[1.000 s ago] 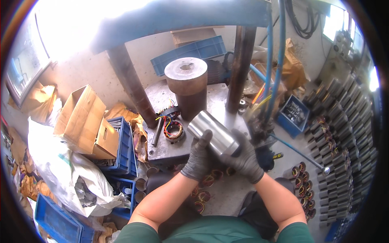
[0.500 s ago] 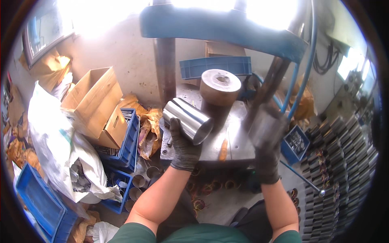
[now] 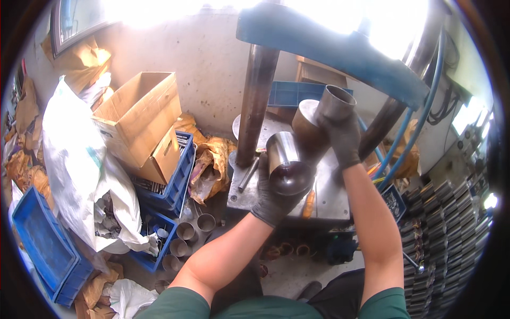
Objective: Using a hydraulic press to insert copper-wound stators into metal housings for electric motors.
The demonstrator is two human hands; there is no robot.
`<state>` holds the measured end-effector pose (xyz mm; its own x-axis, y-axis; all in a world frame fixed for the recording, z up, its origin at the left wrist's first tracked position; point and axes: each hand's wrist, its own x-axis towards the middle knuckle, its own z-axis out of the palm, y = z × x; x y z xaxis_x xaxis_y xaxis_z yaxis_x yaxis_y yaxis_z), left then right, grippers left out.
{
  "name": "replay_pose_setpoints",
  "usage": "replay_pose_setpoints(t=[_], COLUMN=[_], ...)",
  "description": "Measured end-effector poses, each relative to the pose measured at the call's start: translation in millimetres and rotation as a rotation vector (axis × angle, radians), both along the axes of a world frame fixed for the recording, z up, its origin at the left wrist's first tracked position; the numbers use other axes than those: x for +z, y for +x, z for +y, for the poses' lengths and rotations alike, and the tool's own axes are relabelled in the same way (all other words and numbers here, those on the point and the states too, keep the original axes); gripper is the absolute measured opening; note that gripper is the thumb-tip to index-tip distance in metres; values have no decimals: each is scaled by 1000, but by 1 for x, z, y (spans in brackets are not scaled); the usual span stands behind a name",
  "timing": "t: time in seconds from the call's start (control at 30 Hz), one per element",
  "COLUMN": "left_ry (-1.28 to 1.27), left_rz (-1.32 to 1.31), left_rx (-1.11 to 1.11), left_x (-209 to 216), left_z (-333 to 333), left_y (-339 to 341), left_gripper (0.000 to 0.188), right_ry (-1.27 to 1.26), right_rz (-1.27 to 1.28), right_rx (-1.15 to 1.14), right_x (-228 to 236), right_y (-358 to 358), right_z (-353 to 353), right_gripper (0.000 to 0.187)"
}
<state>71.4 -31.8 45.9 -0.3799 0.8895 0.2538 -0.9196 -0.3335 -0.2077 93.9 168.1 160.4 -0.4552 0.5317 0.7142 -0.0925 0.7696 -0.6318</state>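
Observation:
My left hand (image 3: pixel 268 194), in a dark glove, is wrapped round a shiny metal cylinder sleeve (image 3: pixel 281 151). The sleeve leans with its dark lower end toward me, over the front of the metal press table (image 3: pixel 332 202). My right hand (image 3: pixel 342 135), gloved too, grips a duller grey cylinder sleeve (image 3: pixel 338 101) with its open rim up. That sleeve is beside the top of the thick round steel block (image 3: pixel 304 121) on the table and partly covers it; I cannot tell whether they touch. An orange-handled tool (image 3: pixel 308 204) and a short metal rod (image 3: pixel 248 174) lie on the table.
The blue press frame (image 3: pixel 329 48) spans overhead between steel columns (image 3: pixel 257 101). Left stand a cardboard box (image 3: pixel 141 122), a white sack (image 3: pixel 71 159) and blue crates (image 3: pixel 45 239). Several sleeves (image 3: pixel 186 231) stand on the floor; stacked cylinders (image 3: pixel 451 228) fill the right.
My right hand has brought its sleeve leftward and up, next to the round block. In my left hand the shiny sleeve has turned more upright. The whole view has shifted.

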Motion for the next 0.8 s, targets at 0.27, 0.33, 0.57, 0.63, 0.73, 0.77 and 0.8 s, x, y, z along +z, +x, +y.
replay_pose_setpoints(t=[0.27, 0.33, 0.57, 0.63, 0.73, 0.77, 0.8], left_ry=[191, 31, -338, -345, -465, -505, -541], left_rz=[-76, 113, 1076, 1144, 1684, 1780, 1878], left_rx=[-100, -31, 483, 552, 921, 885, 845], left_x=[3, 7, 24, 31, 29, 25, 20], left_z=[2, 0, -13, -4, -4, -3, -2], left_y=[2, 6, 30, 44, 70, 80, 89], left_gripper=[100, 97, 90, 93, 101, 105, 109], right_ry=[226, -14, -467, -612, -643, -675, -879], right_rz=[-200, 41, -209, -412, -434, -482, -471], right_rx=[-270, 78, 302, 378, 520, 543, 565], right_x=[-9, -20, -27, -17, -19, -18, -16], right_y=[22, 48, 165, 197, 218, 231, 244], right_z=[4, -5, -54, -60, -68, -71, -75], right_gripper=[74, 59, 46, 46, 54, 58, 64])
